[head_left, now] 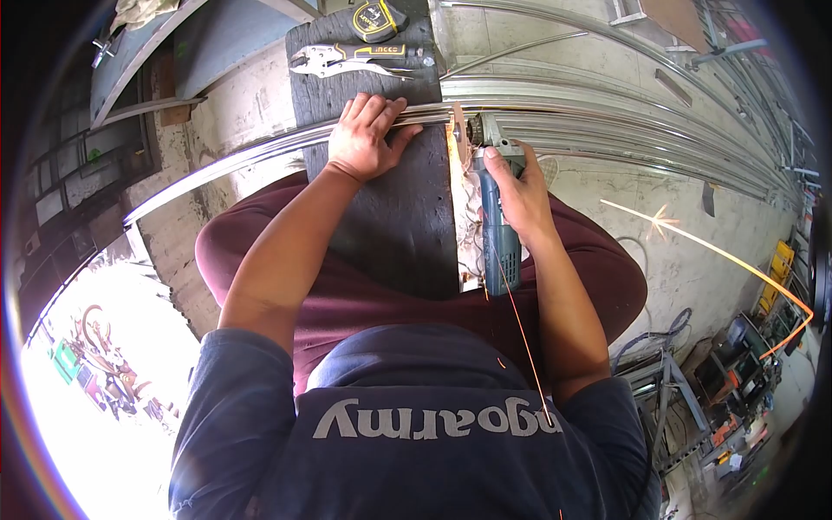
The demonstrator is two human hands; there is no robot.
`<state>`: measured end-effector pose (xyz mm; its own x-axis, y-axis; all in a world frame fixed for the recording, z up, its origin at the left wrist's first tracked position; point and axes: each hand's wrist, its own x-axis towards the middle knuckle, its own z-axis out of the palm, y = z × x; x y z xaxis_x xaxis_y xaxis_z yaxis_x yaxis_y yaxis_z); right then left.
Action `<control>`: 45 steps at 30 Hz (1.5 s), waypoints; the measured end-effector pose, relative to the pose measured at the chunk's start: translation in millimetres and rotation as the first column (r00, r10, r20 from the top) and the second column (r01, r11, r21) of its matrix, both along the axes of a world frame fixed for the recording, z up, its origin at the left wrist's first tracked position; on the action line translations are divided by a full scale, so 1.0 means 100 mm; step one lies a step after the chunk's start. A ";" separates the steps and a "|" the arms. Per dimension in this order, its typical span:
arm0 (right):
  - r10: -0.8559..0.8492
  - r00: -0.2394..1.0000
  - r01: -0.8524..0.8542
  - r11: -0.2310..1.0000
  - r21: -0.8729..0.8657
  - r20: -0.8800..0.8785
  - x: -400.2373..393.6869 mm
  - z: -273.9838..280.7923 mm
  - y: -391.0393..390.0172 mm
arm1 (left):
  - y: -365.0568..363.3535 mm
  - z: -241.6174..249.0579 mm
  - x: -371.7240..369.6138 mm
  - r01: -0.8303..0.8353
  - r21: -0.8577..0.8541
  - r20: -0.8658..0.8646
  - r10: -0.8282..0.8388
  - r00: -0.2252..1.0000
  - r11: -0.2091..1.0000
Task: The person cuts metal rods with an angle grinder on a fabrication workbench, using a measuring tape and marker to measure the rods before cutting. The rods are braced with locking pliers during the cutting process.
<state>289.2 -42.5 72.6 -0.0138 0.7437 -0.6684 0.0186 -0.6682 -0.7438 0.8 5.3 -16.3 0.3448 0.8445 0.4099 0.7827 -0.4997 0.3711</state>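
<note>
The right hand (524, 195) has its fingers closed round the angle grinder (500, 217), sparks (660, 222) flying, disc (459, 134) right at the metal bars (429, 114) across the dark board (390, 217), and the left hand (364, 143) grips them, fingers curled over. The cut looks under way, its depth impossible to tell, finishing it still left; beyond lie locking pliers (334, 61) and a tape measure (379, 21).

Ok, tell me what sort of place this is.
Probably a metalworking shop: an angle grinder in the right hand amid flying sparks, long metal bars under the left hand, and locking pliers nearby.
</note>
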 end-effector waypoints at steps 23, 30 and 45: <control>0.023 0.997 -0.028 0.997 0.077 0.069 -0.01 -0.03 0.03 | 0.00 0.01 0.00 -0.007 -0.008 -0.013 0.007 1.000 1.000; 0.054 0.990 -0.065 0.995 0.080 0.133 0.06 -0.22 0.00 | 0.00 -0.01 -0.01 -0.005 -0.006 -0.012 0.005 1.000 1.000; 0.049 0.993 -0.056 0.997 0.053 0.110 0.04 -0.18 0.02 | -0.01 -0.01 -0.01 -0.014 -0.027 -0.024 0.013 1.000 1.000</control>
